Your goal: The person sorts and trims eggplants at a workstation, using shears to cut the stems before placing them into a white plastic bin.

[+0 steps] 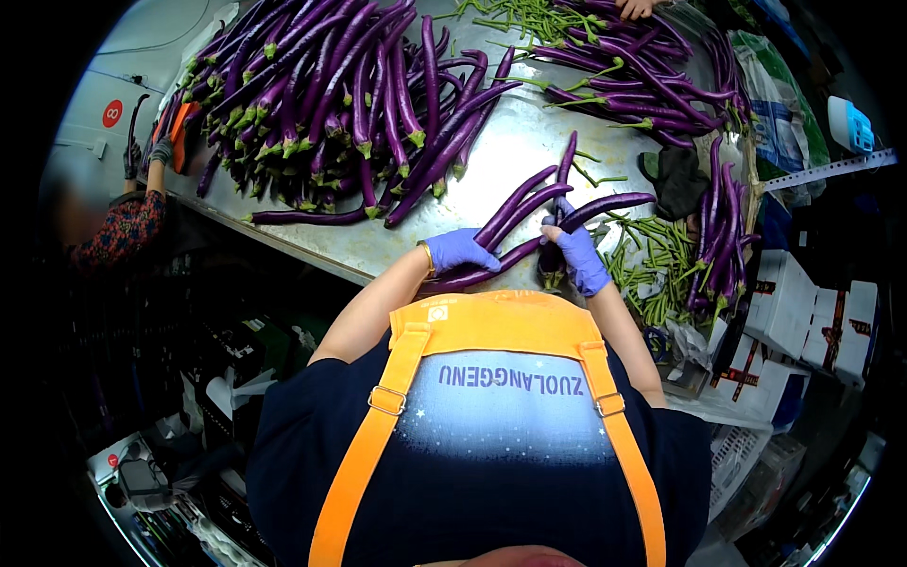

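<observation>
My left hand (464, 250), in a violet-blue glove, is closed around long purple eggplants (518, 210) near the table's front edge. More of one eggplant shows below its fingers. My right hand (580, 258), gloved the same way, grips other eggplants (606, 208), one pointing right and one pointing away from me. Their green stem ends hang below that hand, partly in shadow. The two hands are close together, just beyond the orange apron bib (491, 321). How many eggplants each hand holds is partly hidden by the fingers.
A large eggplant heap (312, 85) covers the back left of the metal table (472, 203). More eggplants (652, 94) lie back right, beside cut green stems (661, 265) and a dark cloth (682, 184). A co-worker's gloved hand (161, 151) is at left. White boxes (784, 298) stand right.
</observation>
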